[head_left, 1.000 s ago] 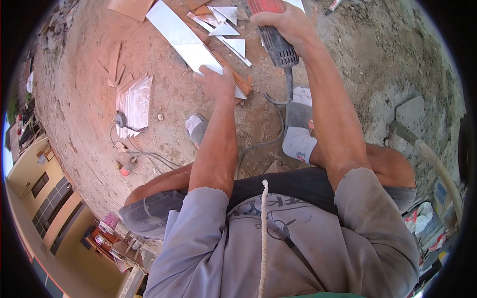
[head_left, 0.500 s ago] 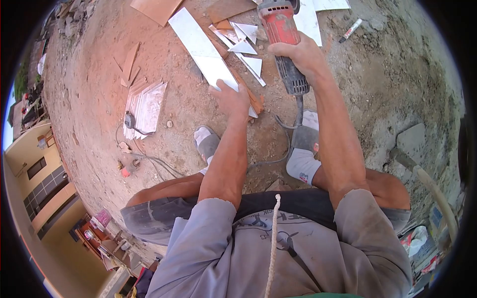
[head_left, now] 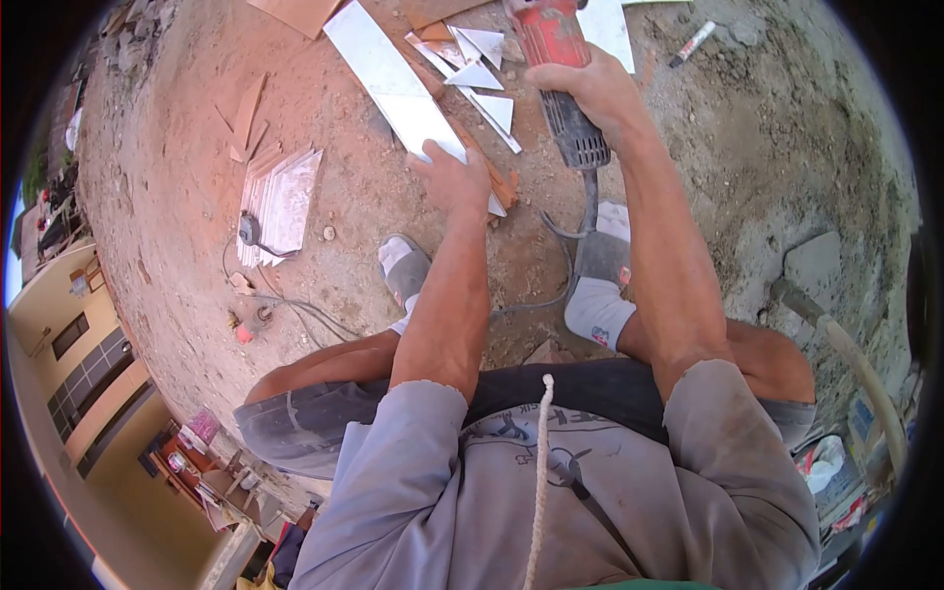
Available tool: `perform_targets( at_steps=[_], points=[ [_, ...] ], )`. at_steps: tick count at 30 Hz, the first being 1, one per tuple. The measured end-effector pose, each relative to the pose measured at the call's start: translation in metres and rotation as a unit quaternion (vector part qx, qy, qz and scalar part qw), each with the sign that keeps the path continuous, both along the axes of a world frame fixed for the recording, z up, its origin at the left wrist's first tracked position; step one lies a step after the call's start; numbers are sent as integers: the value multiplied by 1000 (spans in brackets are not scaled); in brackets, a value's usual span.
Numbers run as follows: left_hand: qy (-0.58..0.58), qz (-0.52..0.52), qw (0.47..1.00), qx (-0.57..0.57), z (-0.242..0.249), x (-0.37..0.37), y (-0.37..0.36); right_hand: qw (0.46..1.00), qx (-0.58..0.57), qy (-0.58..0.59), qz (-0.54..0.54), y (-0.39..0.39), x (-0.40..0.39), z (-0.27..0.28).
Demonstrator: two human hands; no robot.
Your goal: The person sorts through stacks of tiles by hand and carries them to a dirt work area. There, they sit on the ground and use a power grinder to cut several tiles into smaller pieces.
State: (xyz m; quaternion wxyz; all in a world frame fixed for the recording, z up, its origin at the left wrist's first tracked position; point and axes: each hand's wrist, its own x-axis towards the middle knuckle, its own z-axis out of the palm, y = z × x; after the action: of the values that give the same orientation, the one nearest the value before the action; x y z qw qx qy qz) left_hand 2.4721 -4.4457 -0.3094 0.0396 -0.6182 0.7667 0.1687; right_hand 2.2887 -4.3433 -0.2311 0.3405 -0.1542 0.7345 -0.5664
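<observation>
My left hand [head_left: 453,184] grips the near end of a long white tile strip [head_left: 385,69] lying on the ground, with fingers over its top face. A crosswise line shows on the strip just beyond the fingers. In my right hand [head_left: 595,93] is a red and black angle grinder [head_left: 575,133], held by its body above the ground. Its front end is cut off by the top of the view, so the disc cannot be seen. A grey cord [head_left: 590,192] runs from its rear toward my feet. Triangular white tile offcuts [head_left: 476,76] lie between the two hands.
Left of my feet, a stack of tiles [head_left: 285,197] bears a round dark object [head_left: 249,229]. Brown tile pieces [head_left: 250,113] lie beyond it. A marker [head_left: 692,44] rests at upper right. A shovel [head_left: 855,359] lies right of my knee. Cables [head_left: 315,313] cross the dirt at left.
The whole scene has shifted slightly up and left in the view. Both hands keep their holds on the tile strip and the angle grinder, with little other visible movement.
</observation>
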Motion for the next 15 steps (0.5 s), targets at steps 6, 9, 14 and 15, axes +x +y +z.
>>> perform_targets(
  at_steps=[6, 9, 14, 15],
  points=[
    [10, -16, 999, -36, -5, 4, 2, 999, 28, 24, 4, 4, 1, 8],
    [4, -11, 1000, 15, 7, 0, 3, 1000, 16, -11, 16, 7, 1, 23],
    [-1, -17, 1000, 17, 6, 0, 2, 1000, 17, -19, 9, 5, 2, 23],
    [1, -15, 1000, 20, 6, 0, 2, 1000, 17, -20, 9, 5, 2, 22]
  ],
)
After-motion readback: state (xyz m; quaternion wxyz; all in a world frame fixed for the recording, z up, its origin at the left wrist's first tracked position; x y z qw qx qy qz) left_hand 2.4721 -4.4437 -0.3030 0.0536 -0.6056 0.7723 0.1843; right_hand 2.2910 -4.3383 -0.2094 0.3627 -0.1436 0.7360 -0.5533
